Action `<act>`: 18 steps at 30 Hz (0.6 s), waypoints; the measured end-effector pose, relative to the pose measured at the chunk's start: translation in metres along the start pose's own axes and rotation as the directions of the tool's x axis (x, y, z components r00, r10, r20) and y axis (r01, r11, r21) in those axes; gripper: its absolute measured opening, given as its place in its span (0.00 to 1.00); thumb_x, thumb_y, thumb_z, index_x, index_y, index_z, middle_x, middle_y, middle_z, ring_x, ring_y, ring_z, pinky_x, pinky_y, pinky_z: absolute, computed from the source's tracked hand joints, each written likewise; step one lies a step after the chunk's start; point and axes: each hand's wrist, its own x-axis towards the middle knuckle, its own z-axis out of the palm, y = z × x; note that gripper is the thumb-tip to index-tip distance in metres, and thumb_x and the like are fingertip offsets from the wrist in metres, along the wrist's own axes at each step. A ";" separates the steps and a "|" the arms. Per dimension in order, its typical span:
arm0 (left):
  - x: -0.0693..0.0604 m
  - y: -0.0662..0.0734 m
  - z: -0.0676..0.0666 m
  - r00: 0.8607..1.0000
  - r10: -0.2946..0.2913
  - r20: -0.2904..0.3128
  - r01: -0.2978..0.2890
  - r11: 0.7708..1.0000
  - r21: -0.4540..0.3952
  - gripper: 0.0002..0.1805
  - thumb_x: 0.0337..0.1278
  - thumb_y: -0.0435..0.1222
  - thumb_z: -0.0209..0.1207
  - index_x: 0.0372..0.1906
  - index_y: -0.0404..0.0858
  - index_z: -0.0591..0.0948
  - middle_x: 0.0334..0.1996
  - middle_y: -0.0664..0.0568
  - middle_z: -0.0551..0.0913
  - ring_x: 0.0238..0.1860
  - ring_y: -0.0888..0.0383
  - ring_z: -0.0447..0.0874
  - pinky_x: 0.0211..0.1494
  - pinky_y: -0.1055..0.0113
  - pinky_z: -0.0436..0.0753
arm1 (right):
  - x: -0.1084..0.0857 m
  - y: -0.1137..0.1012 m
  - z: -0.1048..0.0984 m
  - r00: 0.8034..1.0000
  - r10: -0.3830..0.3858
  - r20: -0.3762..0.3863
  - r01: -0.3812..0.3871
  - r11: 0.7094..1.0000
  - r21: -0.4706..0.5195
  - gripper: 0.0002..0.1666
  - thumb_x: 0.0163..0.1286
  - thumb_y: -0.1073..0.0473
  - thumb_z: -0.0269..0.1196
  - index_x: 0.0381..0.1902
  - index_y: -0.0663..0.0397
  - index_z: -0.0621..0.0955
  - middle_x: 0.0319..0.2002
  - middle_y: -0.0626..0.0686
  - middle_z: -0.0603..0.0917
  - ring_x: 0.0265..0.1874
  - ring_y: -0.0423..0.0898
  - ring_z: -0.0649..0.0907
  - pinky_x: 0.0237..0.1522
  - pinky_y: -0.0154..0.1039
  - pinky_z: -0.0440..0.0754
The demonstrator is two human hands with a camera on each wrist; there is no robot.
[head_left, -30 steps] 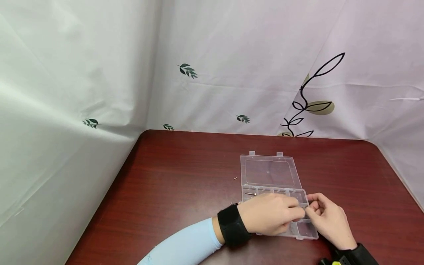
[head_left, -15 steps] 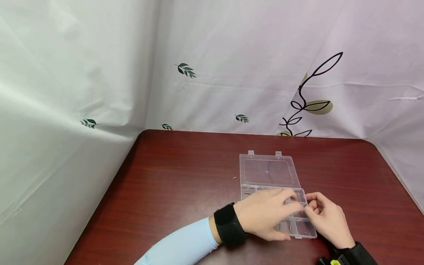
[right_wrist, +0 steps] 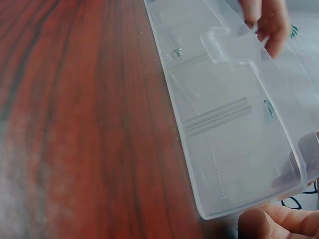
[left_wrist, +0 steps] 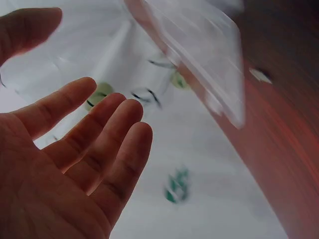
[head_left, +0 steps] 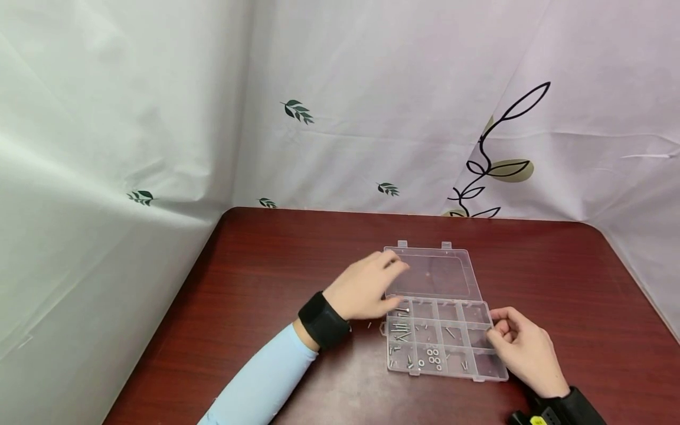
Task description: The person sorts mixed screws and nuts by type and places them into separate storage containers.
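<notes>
A clear plastic compartment box [head_left: 489, 365] lies on the table with its lid [head_left: 432, 274] folded back. Several screws [head_left: 401, 328] fill left-hand compartments, and small rings that look like washers or nuts [head_left: 433, 356] sit in a front one. My left hand [head_left: 363, 286] hovers over the left edge of lid and box, fingers spread and holding nothing; its bare palm shows in the left wrist view. On the box's right side, my right hand [head_left: 528, 354] grips the edge between thumb and curled fingers. In the right wrist view its fingers [right_wrist: 291, 219] meet the box corner.
A tiny screw-like piece [head_left: 369, 325] lies on the dark red table [head_left: 297, 260] left of the box. White cloth [head_left: 340, 147] with leaf prints hangs behind the table and along its sides.
My left hand has left the right side of the box, near my right hand, moving left and away from me while its fingers spread. My right hand stays at the edge.
</notes>
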 end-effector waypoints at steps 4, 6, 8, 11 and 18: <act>-0.006 -0.022 0.002 0.994 -0.103 0.030 0.103 0.995 0.000 0.26 0.57 0.44 0.66 0.60 0.41 0.78 0.48 0.52 0.75 0.43 0.58 0.75 0.48 0.67 0.78 | 0.000 -0.001 -0.001 1.000 -0.001 0.003 0.001 1.000 0.000 0.15 0.53 0.67 0.66 0.39 0.49 0.82 0.21 0.39 0.77 0.17 0.33 0.74 0.25 0.29 0.65; -0.007 -0.029 0.004 0.989 -0.140 0.056 0.140 0.990 0.006 0.26 0.57 0.43 0.66 0.59 0.40 0.78 0.47 0.52 0.76 0.42 0.57 0.76 0.49 0.66 0.78 | 0.000 -0.001 0.000 1.000 -0.003 0.002 0.003 1.000 0.000 0.15 0.53 0.67 0.66 0.40 0.49 0.82 0.21 0.39 0.77 0.17 0.33 0.74 0.25 0.29 0.65; -0.007 -0.034 0.006 0.983 -0.165 0.083 0.165 0.986 0.012 0.26 0.56 0.43 0.67 0.59 0.39 0.79 0.46 0.51 0.76 0.42 0.57 0.76 0.49 0.65 0.78 | 0.000 0.000 0.000 1.000 -0.006 0.000 0.006 1.000 0.001 0.15 0.53 0.68 0.66 0.39 0.48 0.82 0.21 0.39 0.77 0.16 0.33 0.74 0.24 0.30 0.65; -0.007 -0.038 0.011 0.975 -0.184 0.127 0.182 0.983 0.027 0.25 0.57 0.43 0.67 0.59 0.38 0.79 0.44 0.51 0.77 0.41 0.57 0.77 0.49 0.65 0.78 | 0.000 0.000 0.000 1.000 -0.007 -0.005 0.007 1.000 0.001 0.15 0.53 0.68 0.66 0.39 0.48 0.82 0.20 0.39 0.77 0.16 0.33 0.74 0.24 0.30 0.65; -0.004 -0.036 0.026 0.969 -0.149 0.196 0.134 0.987 0.088 0.15 0.58 0.40 0.66 0.49 0.41 0.83 0.37 0.53 0.76 0.38 0.59 0.77 0.47 0.67 0.78 | 0.000 -0.001 0.000 1.000 -0.007 -0.004 0.007 1.000 -0.001 0.15 0.53 0.68 0.66 0.39 0.48 0.82 0.21 0.39 0.77 0.16 0.33 0.74 0.24 0.30 0.65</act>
